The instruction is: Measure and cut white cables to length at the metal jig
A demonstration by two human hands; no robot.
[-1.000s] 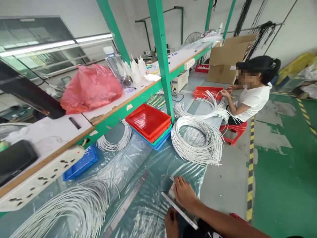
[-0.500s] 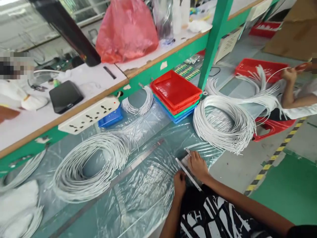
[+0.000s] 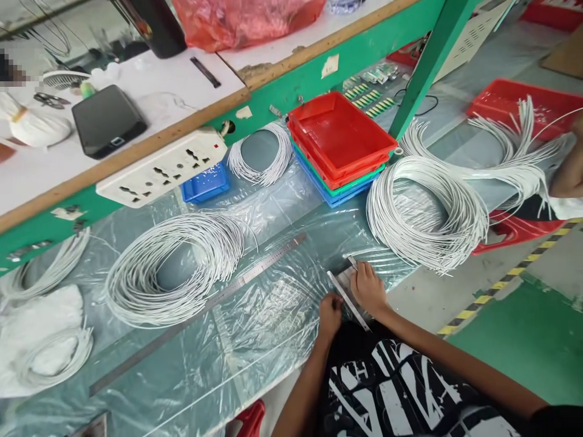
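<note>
A shallow metal piece with two pale raised edges, like a narrow tray, sits at the table's near edge, close to my body. My right hand is closed over its right edge, back of the hand up; the fingertips are partly hidden. Just left of the tray, my left hand is curled with thumb and fingers together. Whatever it may pinch is too small or hidden to name. A long steel ruler lies on the plastic-covered table to the left of both hands.
Large coils of white cable and white cable flank the work area. Stacked plastic trays stand behind. A power strip is fixed along the shelf edge, beside a green post. At right, another person's arm shows.
My view has tilted down, so the shelf items sit higher in the picture. Both hands stay at the tray with almost the same pose. The other person's hand is now mostly out of frame.
</note>
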